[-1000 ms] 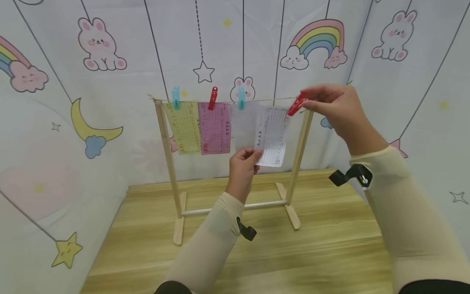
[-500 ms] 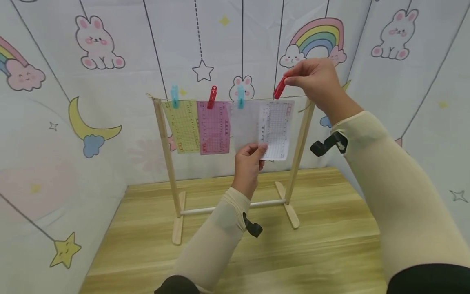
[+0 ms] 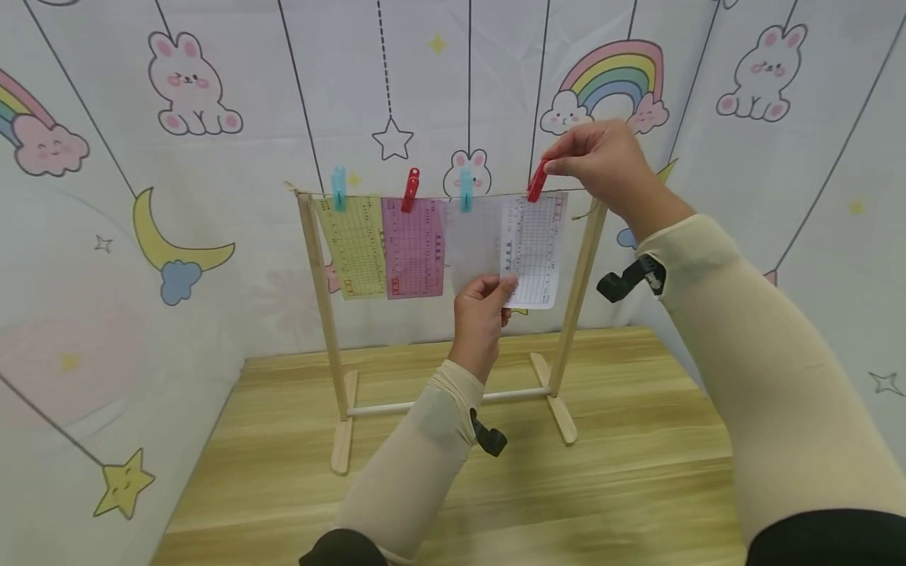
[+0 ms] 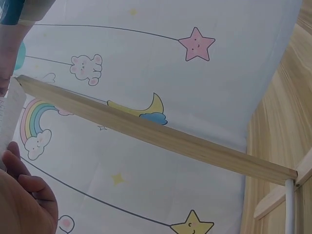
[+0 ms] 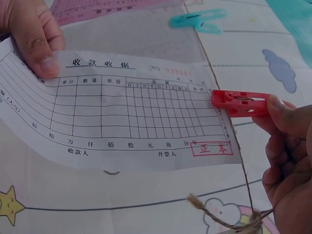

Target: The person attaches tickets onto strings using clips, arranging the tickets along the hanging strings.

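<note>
A white printed receipt slip (image 3: 536, 251) stands at the right part of the twine line (image 5: 246, 183), its top edge along the twine. My left hand (image 3: 480, 318) pinches the slip's lower left edge between thumb and fingers. With thumb and fingertips, my right hand (image 3: 612, 173) pinches a red clothespin (image 3: 537, 182). In the right wrist view that clothespin's tip lies over the slip's top edge. To the left hang a yellow slip (image 3: 351, 248), a pink slip (image 3: 414, 248) and a pale thin sheet (image 3: 473, 240), each under a clothespin.
A wooden frame (image 3: 325, 314) with two posts and a white bottom bar (image 3: 382, 409) carries the twine. It stands on a wood-grain tabletop (image 3: 566, 503). Behind is a cartoon-printed backdrop (image 3: 283, 86). Frayed twine (image 5: 209, 209) is knotted near the right post.
My right hand has brought the red clothespin leftward from the right post, then slightly down to the white slip's top edge. My left hand has shifted the slip a little right and up.
</note>
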`<state>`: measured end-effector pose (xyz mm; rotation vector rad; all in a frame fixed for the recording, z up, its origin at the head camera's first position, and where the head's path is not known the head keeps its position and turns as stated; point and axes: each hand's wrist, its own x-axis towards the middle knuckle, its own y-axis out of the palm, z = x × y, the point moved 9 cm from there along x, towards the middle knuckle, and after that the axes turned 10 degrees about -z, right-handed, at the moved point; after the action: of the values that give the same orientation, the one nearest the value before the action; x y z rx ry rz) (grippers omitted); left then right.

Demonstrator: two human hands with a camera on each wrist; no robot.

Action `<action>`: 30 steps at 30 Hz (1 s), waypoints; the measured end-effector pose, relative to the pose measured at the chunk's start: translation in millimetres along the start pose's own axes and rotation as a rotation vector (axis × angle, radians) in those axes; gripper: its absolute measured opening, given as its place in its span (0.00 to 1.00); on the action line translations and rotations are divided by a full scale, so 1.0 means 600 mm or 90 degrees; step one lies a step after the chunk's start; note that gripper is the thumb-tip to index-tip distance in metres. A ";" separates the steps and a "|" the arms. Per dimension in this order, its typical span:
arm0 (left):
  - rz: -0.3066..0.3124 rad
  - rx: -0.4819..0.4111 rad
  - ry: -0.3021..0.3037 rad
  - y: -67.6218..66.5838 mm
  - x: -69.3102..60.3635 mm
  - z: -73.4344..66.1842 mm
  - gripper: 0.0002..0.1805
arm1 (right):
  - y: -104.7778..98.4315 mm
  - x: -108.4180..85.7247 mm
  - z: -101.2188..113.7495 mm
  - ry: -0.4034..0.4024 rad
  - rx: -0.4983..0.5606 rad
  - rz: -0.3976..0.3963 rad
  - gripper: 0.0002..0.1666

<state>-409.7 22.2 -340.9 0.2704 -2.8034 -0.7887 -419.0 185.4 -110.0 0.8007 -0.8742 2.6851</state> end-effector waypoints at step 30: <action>0.000 0.302 0.183 -0.067 -0.007 -0.032 0.09 | -0.013 -0.087 0.013 -0.220 -0.180 -0.032 0.35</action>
<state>-395.8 -20.0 -346.7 0.4204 -2.6697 -0.0592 -369.6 185.4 -130.0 1.2141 -1.2551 2.3404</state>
